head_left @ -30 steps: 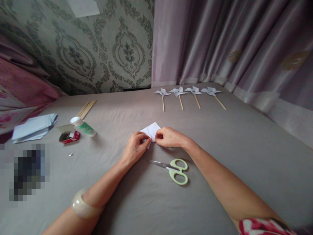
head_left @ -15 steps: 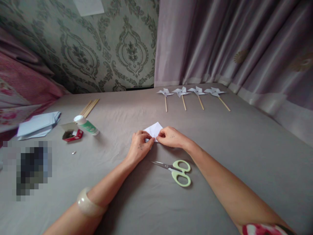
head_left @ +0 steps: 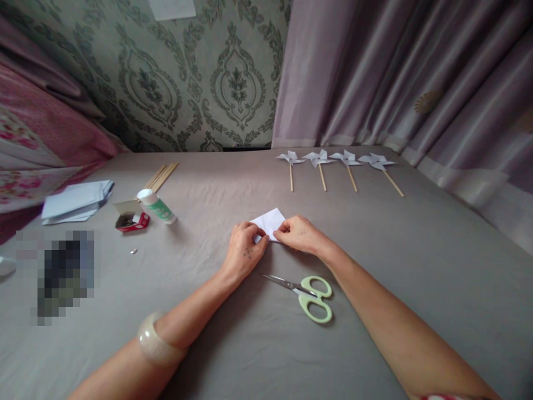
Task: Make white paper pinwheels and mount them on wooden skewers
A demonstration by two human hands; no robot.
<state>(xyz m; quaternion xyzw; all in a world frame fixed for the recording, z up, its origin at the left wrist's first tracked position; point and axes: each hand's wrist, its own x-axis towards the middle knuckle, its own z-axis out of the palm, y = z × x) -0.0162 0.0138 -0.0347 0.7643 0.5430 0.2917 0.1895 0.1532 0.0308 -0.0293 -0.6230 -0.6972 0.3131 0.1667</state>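
A folded piece of white paper (head_left: 272, 220) lies on the grey cloth between my two hands. My left hand (head_left: 246, 244) pinches its near left edge, thumb and fingers together. On the near right side, my right hand (head_left: 297, 232) grips the same paper between thumb and forefinger. The two thumbs almost meet at the paper's near edge, and the fingers hide parts of it. Just in front of my hands rest scissors (head_left: 306, 291) with pale green handles, their blades pointing left.
Several paper pinwheels (head_left: 320, 159) on sticks lie in a row at the back right. To the left are a glue stick (head_left: 158, 206), a red box (head_left: 132, 221) of small metal pieces, wooden sticks (head_left: 162, 176), a paper stack (head_left: 77, 201) and a small metal piece (head_left: 133, 251).
The view has shifted a little, so everything sits slightly further right. My right thumb and fingers have slid a short way along the paper, away from the left thumb.
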